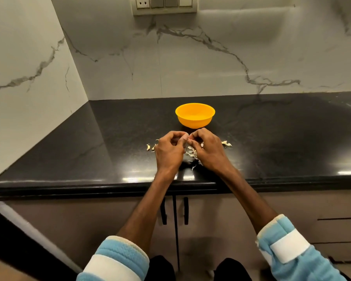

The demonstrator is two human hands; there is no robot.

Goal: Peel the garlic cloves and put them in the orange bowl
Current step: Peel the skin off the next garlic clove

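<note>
a person's left hand point(169, 149) and right hand point(208, 148) meet above a black countertop point(85, 151). the fingers of both are curled, and their fingertips pinch a small pale garlic clove point(186, 137) between them. the fingers hide most of the clove, so how much skin it carries cannot be told. the orange bowl point(195, 121) stands upright on the counter just beyond the knuckles, apart from both hands. papery skins point(191, 153) lie scattered beneath and between the two hands. a curled scrap point(148, 147) lies just outside the left hand and a paler scrap point(226, 143) just outside the right. blue-and-white sleeves point(118, 258) cover the arms nearer the body. a marble wall point(190, 63) rises beyond the bowl, and cabinet doors point(130, 216) show below the wrists.
</note>
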